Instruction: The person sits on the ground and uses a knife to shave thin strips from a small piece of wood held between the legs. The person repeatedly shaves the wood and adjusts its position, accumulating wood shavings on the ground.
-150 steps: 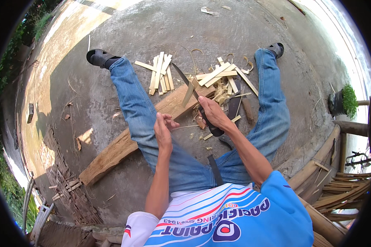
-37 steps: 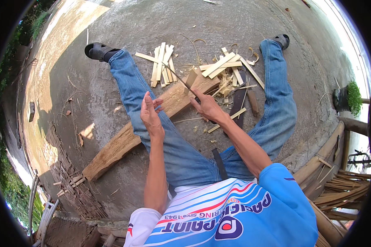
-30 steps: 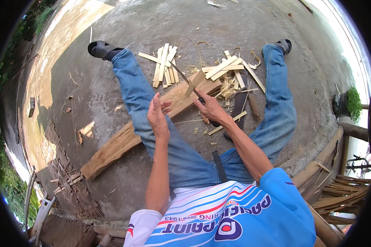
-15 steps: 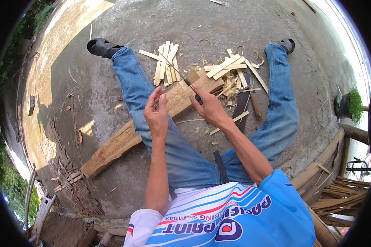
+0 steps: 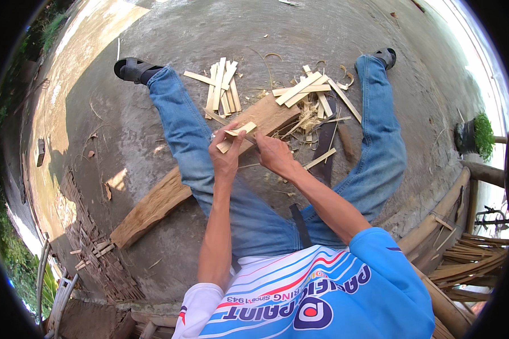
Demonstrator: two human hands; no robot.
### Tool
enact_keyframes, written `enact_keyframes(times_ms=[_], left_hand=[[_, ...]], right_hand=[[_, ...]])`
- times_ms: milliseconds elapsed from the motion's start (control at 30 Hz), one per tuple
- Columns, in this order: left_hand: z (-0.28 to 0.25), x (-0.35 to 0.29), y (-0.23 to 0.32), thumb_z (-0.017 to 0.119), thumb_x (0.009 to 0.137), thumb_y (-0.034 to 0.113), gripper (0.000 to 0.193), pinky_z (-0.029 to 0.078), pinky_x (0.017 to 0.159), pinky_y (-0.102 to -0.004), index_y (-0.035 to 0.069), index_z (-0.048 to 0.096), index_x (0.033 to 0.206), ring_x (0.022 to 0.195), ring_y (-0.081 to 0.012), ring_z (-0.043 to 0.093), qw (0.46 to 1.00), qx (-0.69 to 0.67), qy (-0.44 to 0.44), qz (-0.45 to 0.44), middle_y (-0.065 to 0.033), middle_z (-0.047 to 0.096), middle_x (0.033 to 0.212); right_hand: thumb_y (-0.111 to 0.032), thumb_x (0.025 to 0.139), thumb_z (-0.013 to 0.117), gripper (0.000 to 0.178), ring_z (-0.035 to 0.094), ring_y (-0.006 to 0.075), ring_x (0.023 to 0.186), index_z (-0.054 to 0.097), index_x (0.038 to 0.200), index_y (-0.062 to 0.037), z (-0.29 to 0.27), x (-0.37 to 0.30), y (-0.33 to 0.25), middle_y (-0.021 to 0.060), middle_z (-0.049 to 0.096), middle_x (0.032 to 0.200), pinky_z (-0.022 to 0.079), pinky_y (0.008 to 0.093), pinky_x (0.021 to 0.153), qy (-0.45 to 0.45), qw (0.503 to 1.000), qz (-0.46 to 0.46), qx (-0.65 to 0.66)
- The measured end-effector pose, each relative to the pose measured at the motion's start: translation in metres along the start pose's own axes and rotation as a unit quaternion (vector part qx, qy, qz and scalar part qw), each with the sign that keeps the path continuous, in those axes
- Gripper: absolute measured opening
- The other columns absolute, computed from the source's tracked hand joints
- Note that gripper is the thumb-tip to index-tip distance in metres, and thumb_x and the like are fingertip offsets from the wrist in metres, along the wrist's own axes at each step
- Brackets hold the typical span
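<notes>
My left hand (image 5: 225,161) grips a short pale bamboo strip (image 5: 244,130) between thumb and fingers, above a thick wooden plank (image 5: 158,200). Close by on the right, my right hand (image 5: 275,155) is closed round a knife, mostly hidden by the fingers, with its dark blade against the strip. One pile of pale strips (image 5: 216,87) lies on the ground beyond my left hand. Another pile of strips (image 5: 302,88) rests at the far right end of the plank, beside curled shavings (image 5: 307,121).
My legs in jeans (image 5: 175,121) stretch out on both sides of the work. A dark flat strip (image 5: 324,147) and a short brown stick (image 5: 346,142) lie inside my right leg. At the right edge are a potted plant (image 5: 483,137) and bamboo poles (image 5: 435,226).
A pale bamboo strip now shows in my left hand, whose fingers have closed on it. My right hand has moved left and slightly nearer, and the knife blade has come down to the strip.
</notes>
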State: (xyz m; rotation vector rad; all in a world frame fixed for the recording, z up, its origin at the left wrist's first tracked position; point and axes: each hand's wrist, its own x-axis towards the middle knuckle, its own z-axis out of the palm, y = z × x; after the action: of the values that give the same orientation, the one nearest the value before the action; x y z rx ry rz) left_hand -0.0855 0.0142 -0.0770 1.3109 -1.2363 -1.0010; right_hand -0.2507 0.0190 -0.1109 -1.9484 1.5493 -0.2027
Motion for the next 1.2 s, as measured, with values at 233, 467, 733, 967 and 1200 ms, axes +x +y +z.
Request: enact_keyframes(times_ms=[233,467,733,967,1200], left_hand=[[-0.007,-0.001,-0.003,0.079,0.095,0.011,0.035,0.047,0.076,-0.0226,-0.002,0.071,0.126,0.086,-0.0054,0.057,0.999,-0.02,-0.025,-0.042,0.0017,0.066,0.094],[-0.001,0.003,0.011,0.08,0.094,0.015,0.033,0.037,0.062,-0.0216,0.001,0.074,0.124,0.071,-0.0028,0.047,0.999,-0.015,0.005,-0.05,0.0076,0.056,0.075],[-0.002,0.02,0.011,0.081,0.094,0.021,0.033,0.031,0.058,-0.0233,0.005,0.076,0.122,0.065,-0.0021,0.04,0.995,0.033,0.027,-0.092,0.0092,0.049,0.073],[0.015,0.037,0.027,0.083,0.092,0.025,0.036,0.034,0.057,-0.0231,0.006,0.077,0.122,0.062,-0.0039,0.044,0.991,0.107,-0.01,-0.08,0.0074,0.05,0.068],[0.033,0.032,0.036,0.083,0.092,0.025,0.035,0.035,0.056,-0.0223,0.004,0.078,0.119,0.062,-0.0033,0.047,0.989,0.139,-0.007,-0.045,0.006,0.055,0.067]], right_hand=[[-0.016,0.088,0.074,0.038,0.07,0.0461,0.09,0.049,0.112,-0.0015,0.01,-0.003,-0.003,0.0247,0.07,0.094,0.054,0.0559,0.074,-0.009,0.997,-0.002,0.083],[-0.019,0.088,0.075,0.038,0.069,0.045,0.094,0.053,0.115,-0.0035,0.012,-0.005,-0.004,0.0224,0.071,0.097,0.053,0.0563,0.077,0.038,0.997,0.003,0.068],[-0.018,0.087,0.074,0.033,0.071,0.0449,0.093,0.057,0.109,-0.0014,0.003,0.006,0.0,0.0235,0.072,0.097,0.055,0.0539,0.08,0.01,0.999,0.035,0.035],[-0.016,0.085,0.074,0.031,0.071,0.0416,0.096,0.067,0.111,0.0,-0.018,0.014,0.009,0.0256,0.073,0.1,0.057,0.0475,0.086,-0.026,0.986,0.043,0.16],[-0.02,0.086,0.076,0.032,0.071,0.048,0.093,0.062,0.102,0.0037,-0.017,0.005,0.001,0.029,0.071,0.092,0.057,0.0556,0.08,0.021,0.996,0.065,0.053]])
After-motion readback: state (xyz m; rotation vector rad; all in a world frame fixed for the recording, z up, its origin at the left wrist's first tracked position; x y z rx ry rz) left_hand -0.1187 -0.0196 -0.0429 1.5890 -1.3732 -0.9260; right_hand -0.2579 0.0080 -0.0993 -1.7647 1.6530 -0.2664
